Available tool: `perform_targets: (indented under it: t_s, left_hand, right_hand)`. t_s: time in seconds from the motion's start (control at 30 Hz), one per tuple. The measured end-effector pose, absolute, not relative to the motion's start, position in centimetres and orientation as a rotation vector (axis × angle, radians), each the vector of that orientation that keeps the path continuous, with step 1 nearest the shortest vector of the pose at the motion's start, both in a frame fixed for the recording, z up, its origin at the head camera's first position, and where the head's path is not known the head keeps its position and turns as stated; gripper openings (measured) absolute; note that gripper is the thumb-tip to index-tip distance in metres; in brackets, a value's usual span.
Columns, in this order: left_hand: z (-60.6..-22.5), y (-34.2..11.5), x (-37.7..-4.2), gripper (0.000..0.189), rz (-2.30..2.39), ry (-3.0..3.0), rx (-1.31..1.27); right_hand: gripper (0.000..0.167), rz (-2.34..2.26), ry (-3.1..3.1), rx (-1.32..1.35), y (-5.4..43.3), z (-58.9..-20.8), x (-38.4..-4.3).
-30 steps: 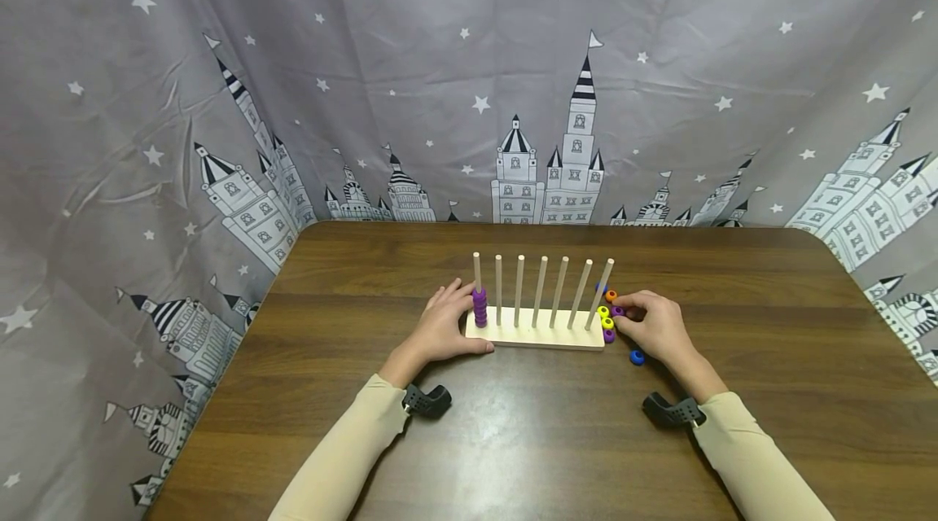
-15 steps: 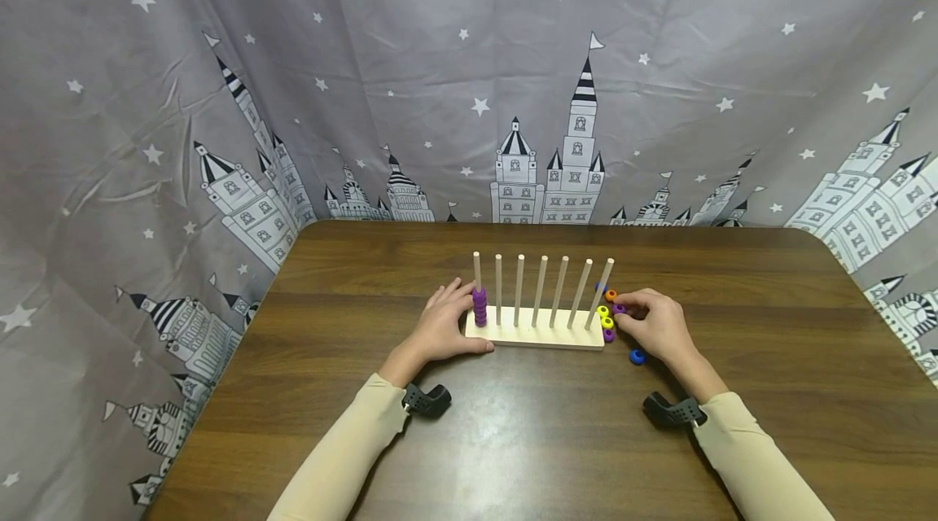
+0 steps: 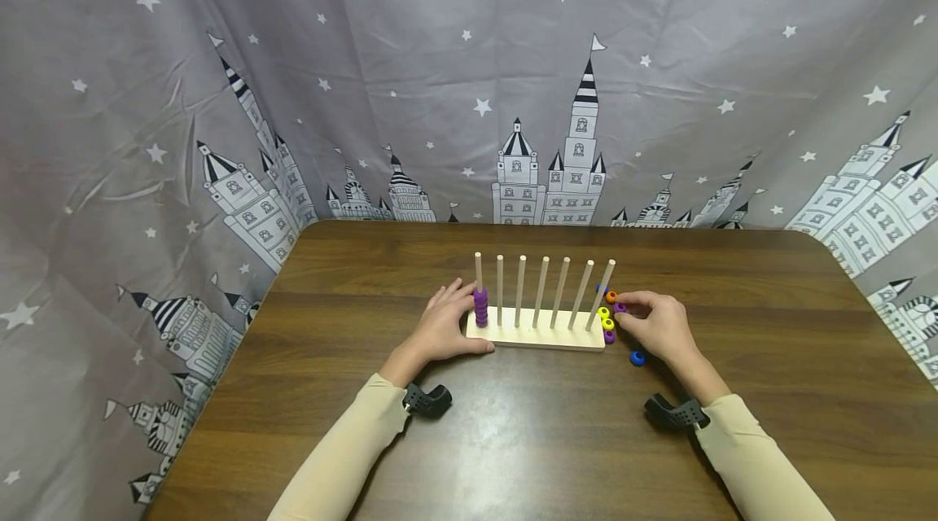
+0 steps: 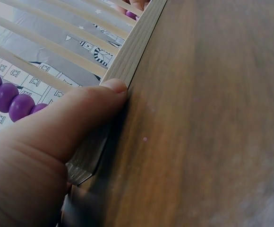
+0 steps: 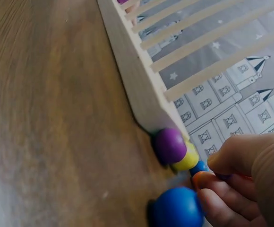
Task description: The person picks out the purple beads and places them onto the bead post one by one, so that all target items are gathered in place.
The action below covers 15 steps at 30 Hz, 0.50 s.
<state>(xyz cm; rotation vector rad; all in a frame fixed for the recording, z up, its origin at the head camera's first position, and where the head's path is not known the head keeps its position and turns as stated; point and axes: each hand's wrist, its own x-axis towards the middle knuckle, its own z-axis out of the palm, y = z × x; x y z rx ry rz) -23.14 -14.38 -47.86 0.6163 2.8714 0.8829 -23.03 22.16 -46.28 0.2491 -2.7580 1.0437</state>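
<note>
A pale wooden peg stand point(image 3: 538, 334) with several upright pegs sits on the table, a stack of purple beads point(image 3: 480, 309) on its leftmost peg. My left hand point(image 3: 443, 330) grips the stand's left end, thumb along the front edge and fingers behind. In the left wrist view the thumb point(image 4: 89, 106) presses the wooden edge. Beyond the stand's right end, my right hand point(image 3: 659, 327) pinches a purple bead point(image 3: 620, 308) between thumb and fingers. In the right wrist view those fingers mostly hide this bead. Yellow beads point(image 3: 607, 325) and another purple bead point(image 3: 609, 337) lie beside the stand.
An orange bead point(image 3: 611, 297) and a blue bead point(image 3: 602, 289) lie behind the pinched one. Another blue bead point(image 3: 637, 358) lies apart, nearer the front. The brown wooden table point(image 3: 542, 440) ends at a grey curtain point(image 3: 440, 81) printed with castles and stars.
My right hand has shifted very slightly to the right with the purple bead between its fingertips. The left hand and the peg stand have stayed in place.
</note>
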Motion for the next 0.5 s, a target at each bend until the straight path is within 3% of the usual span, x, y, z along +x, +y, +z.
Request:
perform_targets:
  t_s: [0.5]
  left_hand:
    - [-47.9,-14.4,-23.2,0.074,0.865,2.865,0.605]
  right_hand:
    - [0.022,1.189,-2.687,0.361,21.3,-41.6,-23.8]
